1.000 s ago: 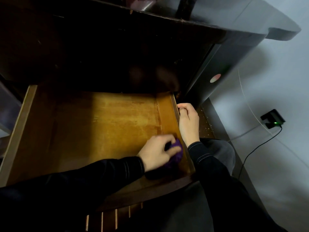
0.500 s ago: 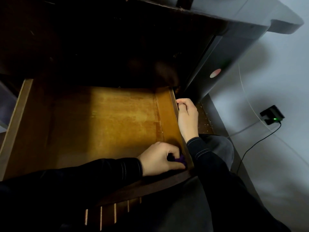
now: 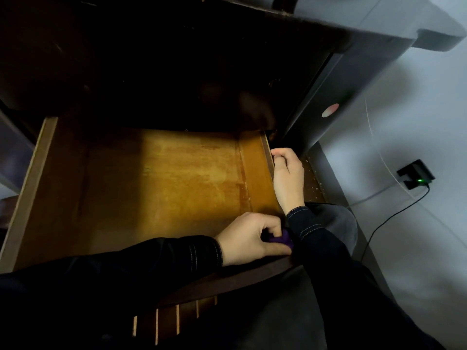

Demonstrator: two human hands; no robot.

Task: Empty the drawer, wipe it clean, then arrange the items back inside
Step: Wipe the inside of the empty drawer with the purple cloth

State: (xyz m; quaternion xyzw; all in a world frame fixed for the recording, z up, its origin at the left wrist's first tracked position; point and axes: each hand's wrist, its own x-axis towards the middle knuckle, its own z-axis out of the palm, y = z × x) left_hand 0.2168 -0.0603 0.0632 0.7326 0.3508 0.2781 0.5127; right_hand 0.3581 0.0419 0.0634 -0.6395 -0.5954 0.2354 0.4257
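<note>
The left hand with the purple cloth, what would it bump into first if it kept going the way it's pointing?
Probably the drawer's right wall, at the front corner. The left hand points right, and its cloth looks close to that wall, though depth is hard to judge.

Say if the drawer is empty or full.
Empty: the drawer shows bare wood; only the left hand gripping a purple cloth is inside.

Wooden drawer [image 3: 161, 178] pulled open, purple cloth [image 3: 284, 240] in near-right corner
</note>
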